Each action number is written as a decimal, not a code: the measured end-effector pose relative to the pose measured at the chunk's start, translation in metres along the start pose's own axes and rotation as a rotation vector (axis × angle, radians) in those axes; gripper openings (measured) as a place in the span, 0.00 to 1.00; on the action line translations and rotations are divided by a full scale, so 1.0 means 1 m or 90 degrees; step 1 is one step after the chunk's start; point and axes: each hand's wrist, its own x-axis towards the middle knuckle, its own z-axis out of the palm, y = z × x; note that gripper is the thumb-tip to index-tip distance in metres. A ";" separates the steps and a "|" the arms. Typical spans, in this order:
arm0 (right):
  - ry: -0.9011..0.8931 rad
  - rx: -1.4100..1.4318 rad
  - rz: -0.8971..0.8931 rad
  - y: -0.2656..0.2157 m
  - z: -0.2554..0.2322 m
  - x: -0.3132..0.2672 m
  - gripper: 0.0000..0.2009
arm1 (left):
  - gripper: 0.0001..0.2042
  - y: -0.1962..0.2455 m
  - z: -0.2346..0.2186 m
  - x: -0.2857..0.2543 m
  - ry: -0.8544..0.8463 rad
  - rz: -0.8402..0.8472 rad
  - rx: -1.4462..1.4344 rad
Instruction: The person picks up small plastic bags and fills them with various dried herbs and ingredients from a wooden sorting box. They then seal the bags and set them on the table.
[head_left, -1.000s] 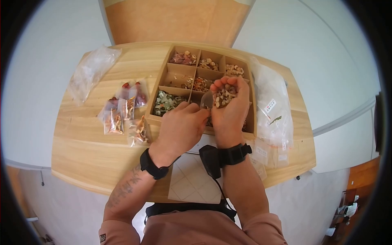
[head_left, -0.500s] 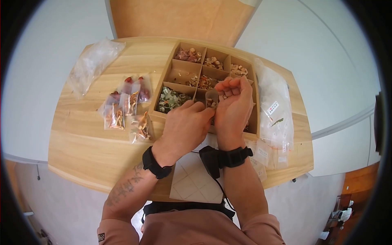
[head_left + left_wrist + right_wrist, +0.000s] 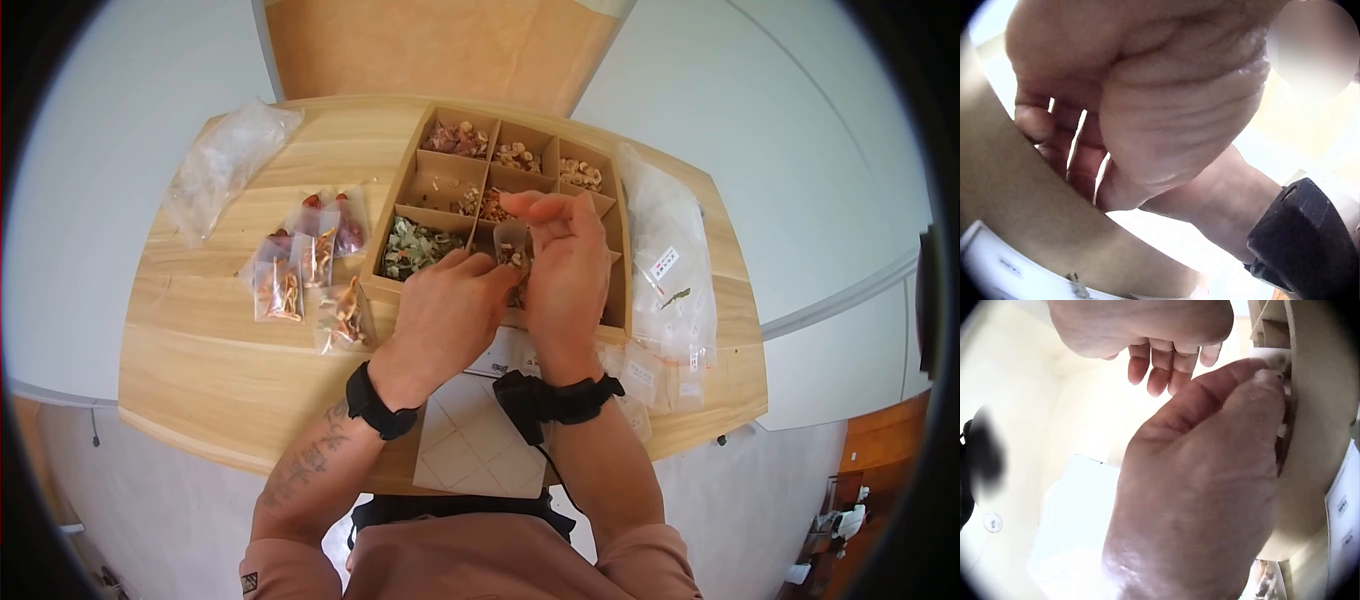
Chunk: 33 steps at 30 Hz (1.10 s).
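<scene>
Over the front of a brown divided box (image 3: 612, 285), my left hand (image 3: 445, 315) pinches the edge of a small clear plastic bag (image 3: 509, 238) with brownish dried pieces in it. Beside the bag's mouth, my right hand (image 3: 568, 285) is tipped on its side, fingers lightly bent; no pieces show on it. In the right wrist view, the left hand's thumb and finger (image 3: 1267, 376) meet at the bag, and the right hand (image 3: 1147, 328) hangs at the top. In the left wrist view, the left palm (image 3: 1172, 106) fills the top. Dried green leaves (image 3: 415, 247) lie in the front left compartment.
Several filled clear packets (image 3: 340, 315) lie left of the box. An empty-looking plastic bag (image 3: 235, 160) is at the back left. Labelled clear bags (image 3: 665, 290) lie along the right side. A tiled-pattern sheet (image 3: 480, 440) sits at the table's front edge.
My right hand, cupped full of dried pieces a second ago, has tipped toward the bag, and the pieces no longer show in its palm. Pieces now show in the bag. The left hand keeps its pinch.
</scene>
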 end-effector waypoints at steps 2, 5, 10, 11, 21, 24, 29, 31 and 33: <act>0.018 0.053 0.010 -0.006 -0.004 0.004 0.18 | 0.06 0.000 0.000 0.000 -0.005 -0.007 -0.002; 0.044 0.095 0.019 -0.013 -0.010 0.008 0.17 | 0.06 0.001 -0.001 0.001 -0.009 -0.016 -0.004; 0.079 0.010 0.090 -0.019 -0.023 0.012 0.12 | 0.05 -0.001 -0.001 0.000 -0.014 -0.014 -0.009; 0.061 -0.060 0.114 -0.020 -0.026 0.012 0.11 | 0.05 0.000 -0.002 0.001 -0.017 -0.015 -0.011; -0.214 -0.561 0.089 -0.016 -0.044 0.019 0.10 | 0.07 0.002 -0.006 0.003 -0.023 0.008 -0.022; -0.182 -0.565 0.049 -0.024 -0.042 0.017 0.08 | 0.09 -0.002 -0.004 0.003 0.003 0.012 -0.048; -0.147 -0.542 0.054 -0.019 -0.048 0.017 0.08 | 0.15 0.001 -0.008 0.007 0.019 -0.045 -0.112; -0.145 -0.556 0.051 -0.018 -0.050 0.016 0.08 | 0.17 0.000 -0.008 0.007 0.016 -0.057 -0.122; -0.129 -0.565 0.081 -0.024 -0.050 0.016 0.08 | 0.19 -0.001 -0.008 0.005 0.018 -0.078 -0.130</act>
